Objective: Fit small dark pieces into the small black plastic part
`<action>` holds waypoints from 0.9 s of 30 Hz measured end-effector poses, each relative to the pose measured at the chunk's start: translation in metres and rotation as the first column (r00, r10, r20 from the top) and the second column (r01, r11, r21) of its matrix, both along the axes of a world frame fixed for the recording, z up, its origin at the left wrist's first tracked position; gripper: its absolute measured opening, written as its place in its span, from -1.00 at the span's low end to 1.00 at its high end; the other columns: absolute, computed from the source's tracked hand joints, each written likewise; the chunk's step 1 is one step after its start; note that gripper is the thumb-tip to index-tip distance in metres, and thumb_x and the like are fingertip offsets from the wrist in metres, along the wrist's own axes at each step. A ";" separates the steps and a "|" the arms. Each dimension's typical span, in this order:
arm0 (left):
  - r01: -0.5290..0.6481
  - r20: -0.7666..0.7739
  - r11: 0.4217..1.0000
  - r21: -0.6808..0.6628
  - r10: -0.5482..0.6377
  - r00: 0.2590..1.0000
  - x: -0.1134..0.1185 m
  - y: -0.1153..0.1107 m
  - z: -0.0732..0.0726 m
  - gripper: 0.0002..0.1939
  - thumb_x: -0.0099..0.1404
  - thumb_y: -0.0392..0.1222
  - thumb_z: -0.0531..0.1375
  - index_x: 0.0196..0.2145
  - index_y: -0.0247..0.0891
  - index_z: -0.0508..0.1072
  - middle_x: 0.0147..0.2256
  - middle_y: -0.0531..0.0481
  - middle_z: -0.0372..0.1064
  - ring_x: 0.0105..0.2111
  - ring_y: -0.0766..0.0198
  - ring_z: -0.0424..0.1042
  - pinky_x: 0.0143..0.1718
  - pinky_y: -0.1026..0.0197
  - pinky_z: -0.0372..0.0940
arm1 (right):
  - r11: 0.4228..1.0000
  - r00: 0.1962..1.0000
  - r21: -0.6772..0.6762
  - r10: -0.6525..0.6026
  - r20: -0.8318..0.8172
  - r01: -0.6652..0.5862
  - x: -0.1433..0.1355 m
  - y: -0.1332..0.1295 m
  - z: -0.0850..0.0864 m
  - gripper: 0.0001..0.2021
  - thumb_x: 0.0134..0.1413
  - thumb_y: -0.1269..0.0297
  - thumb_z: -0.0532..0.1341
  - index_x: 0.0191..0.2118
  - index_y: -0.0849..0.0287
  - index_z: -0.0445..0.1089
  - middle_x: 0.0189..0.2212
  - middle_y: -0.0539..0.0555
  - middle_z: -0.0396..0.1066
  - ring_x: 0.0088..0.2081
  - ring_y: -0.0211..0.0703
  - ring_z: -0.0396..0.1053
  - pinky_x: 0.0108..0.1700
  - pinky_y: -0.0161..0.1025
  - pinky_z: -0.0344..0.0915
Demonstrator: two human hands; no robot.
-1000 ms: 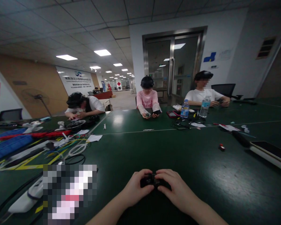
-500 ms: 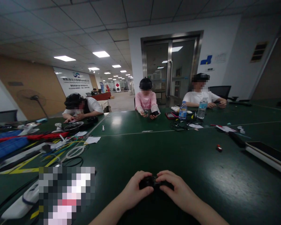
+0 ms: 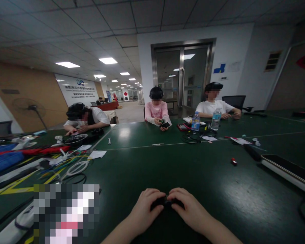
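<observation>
My left hand [image 3: 147, 207] and my right hand [image 3: 188, 206] meet over the table near its front edge. Between them is a small black object [image 3: 167, 203], with the fingers and thumbs of both hands closed on it from either side. Most of this object is covered by the fingers, and its kind cannot be made out. The dark green tabletop [image 3: 132, 173] lies beneath and around both hands.
At left are a white power strip [image 3: 11, 222], coiled cables [image 3: 77, 167] and a blue tray [image 3: 7, 162]. A small red item [image 3: 234, 161] and a white-edged device [image 3: 287, 174] lie at right. Across the table are water bottles [image 3: 216, 119] and several people.
The two hands have drawn closer together over the black object, hiding more of it. The whole view has shifted slightly. Across the table, the person in pink has moved their hands.
</observation>
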State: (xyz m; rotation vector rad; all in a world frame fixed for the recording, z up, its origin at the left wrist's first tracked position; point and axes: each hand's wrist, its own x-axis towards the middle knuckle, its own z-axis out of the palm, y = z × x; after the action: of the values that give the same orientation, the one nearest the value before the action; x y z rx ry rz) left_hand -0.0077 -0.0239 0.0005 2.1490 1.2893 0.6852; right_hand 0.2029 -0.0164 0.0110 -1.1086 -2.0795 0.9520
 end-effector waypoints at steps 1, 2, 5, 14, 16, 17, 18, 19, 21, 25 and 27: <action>0.008 -0.004 1.000 0.006 -0.008 1.000 0.000 0.000 0.000 -0.65 0.19 -0.22 0.15 -0.05 -0.04 0.39 -0.05 -0.01 0.33 -0.04 0.10 0.24 0.03 0.06 0.12 | 1.000 1.000 0.003 -0.001 0.001 0.001 0.000 0.000 0.000 -0.73 -0.02 0.46 0.15 -0.24 -0.05 0.44 -0.17 0.02 0.40 -0.09 -0.08 0.30 0.00 -0.12 0.20; 0.013 -0.009 1.000 0.008 -0.013 1.000 0.000 0.000 0.001 -0.66 0.20 -0.22 0.14 -0.05 -0.02 0.39 -0.05 -0.01 0.33 -0.04 0.10 0.24 0.03 0.05 0.12 | 1.000 1.000 0.004 -0.004 0.000 0.004 -0.001 -0.001 0.001 -0.73 -0.03 0.46 0.15 -0.24 -0.05 0.44 -0.17 0.01 0.40 -0.09 -0.08 0.31 0.00 -0.12 0.20; 0.015 -0.027 1.000 -0.004 -0.015 1.000 0.001 0.000 0.002 -0.66 0.21 -0.22 0.13 -0.05 0.02 0.40 -0.05 0.00 0.33 -0.05 0.11 0.24 0.01 0.06 0.12 | 1.000 1.000 0.006 -0.023 0.000 0.023 -0.001 -0.001 0.001 -0.72 -0.04 0.46 0.16 -0.23 -0.05 0.43 -0.16 0.01 0.40 -0.08 -0.06 0.31 0.01 -0.12 0.19; 0.010 -0.019 1.000 -0.029 -0.010 1.000 0.001 -0.001 0.005 -0.66 0.21 -0.22 0.14 -0.05 -0.02 0.39 -0.05 -0.01 0.32 -0.03 0.10 0.24 0.02 0.07 0.12 | 1.000 1.000 0.023 -0.022 0.014 0.021 0.000 -0.001 -0.001 -0.73 -0.04 0.47 0.15 -0.24 -0.04 0.42 -0.15 0.01 0.39 -0.07 -0.06 0.31 0.00 -0.13 0.19; 0.007 -0.012 1.000 -0.022 -0.008 1.000 0.001 -0.001 0.005 -0.65 0.20 -0.24 0.14 -0.04 -0.02 0.37 -0.05 0.00 0.32 -0.03 0.11 0.24 0.02 0.08 0.12 | 0.999 1.000 0.026 -0.027 0.014 0.027 0.000 -0.001 0.000 -0.71 -0.06 0.48 0.15 -0.23 -0.04 0.41 -0.16 0.00 0.39 -0.08 -0.06 0.31 -0.01 -0.14 0.19; 0.005 -0.009 1.000 -0.019 -0.005 1.000 0.000 -0.001 0.004 -0.65 0.20 -0.24 0.14 -0.04 -0.02 0.37 -0.05 0.00 0.32 -0.03 0.12 0.24 0.02 0.08 0.11 | 0.999 0.999 0.027 -0.032 0.013 0.032 0.000 -0.002 0.000 -0.71 -0.06 0.48 0.15 -0.23 -0.04 0.41 -0.17 0.00 0.40 -0.09 -0.06 0.32 -0.02 -0.15 0.20; 0.005 -0.008 1.000 -0.017 -0.005 1.000 0.000 -0.001 0.004 -0.65 0.20 -0.25 0.14 -0.04 -0.01 0.37 -0.06 0.01 0.32 -0.03 0.12 0.24 0.02 0.08 0.11 | 0.999 0.999 0.027 -0.037 0.013 0.037 0.000 -0.002 0.000 -0.72 -0.06 0.48 0.16 -0.23 -0.03 0.40 -0.18 0.00 0.40 -0.10 -0.06 0.32 -0.03 -0.15 0.20; 0.010 -0.011 1.000 -0.017 -0.010 1.000 0.000 -0.001 0.004 -0.66 0.21 -0.25 0.14 -0.05 0.00 0.38 -0.06 0.02 0.32 -0.03 0.13 0.24 0.02 0.08 0.11 | 0.999 0.999 0.027 -0.041 0.016 0.040 0.000 -0.002 0.001 -0.74 -0.06 0.47 0.16 -0.24 -0.02 0.40 -0.18 0.00 0.40 -0.11 -0.06 0.32 -0.04 -0.16 0.21; 0.018 -0.021 1.000 -0.021 -0.019 1.000 0.000 -0.001 0.004 -0.68 0.22 -0.24 0.14 -0.07 0.01 0.40 -0.06 0.03 0.33 -0.04 0.13 0.24 0.02 0.08 0.11 | 0.999 0.999 0.025 -0.039 0.031 0.038 -0.001 -0.001 0.000 -0.78 -0.04 0.45 0.16 -0.26 -0.01 0.40 -0.18 -0.01 0.40 -0.11 -0.07 0.33 -0.05 -0.17 0.21; 0.006 -0.044 1.000 -0.029 -0.008 0.999 0.001 -0.001 0.005 -0.67 0.20 -0.28 0.14 -0.07 0.01 0.40 -0.06 0.04 0.32 -0.04 0.14 0.25 0.02 0.07 0.12 | 0.999 0.997 0.040 -0.026 0.072 0.024 -0.001 0.001 -0.002 -0.80 -0.02 0.45 0.16 -0.26 0.03 0.40 -0.19 -0.01 0.39 -0.10 -0.12 0.32 -0.04 -0.21 0.21; 0.004 -0.045 1.000 -0.021 -0.005 0.999 0.002 -0.001 0.005 -0.67 0.20 -0.29 0.14 -0.08 0.00 0.40 -0.07 0.04 0.33 -0.04 0.15 0.25 0.02 0.07 0.12 | 0.999 0.996 0.045 -0.029 0.085 0.025 -0.001 0.001 -0.003 -0.79 -0.02 0.46 0.16 -0.25 0.04 0.39 -0.18 -0.01 0.39 -0.10 -0.14 0.32 -0.04 -0.22 0.21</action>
State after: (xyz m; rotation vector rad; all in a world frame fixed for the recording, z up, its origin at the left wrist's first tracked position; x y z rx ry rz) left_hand -0.0061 -0.0251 0.0053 2.1609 1.3091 0.6220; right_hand 0.2015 -0.0150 0.0079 -1.1706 -2.1381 0.8552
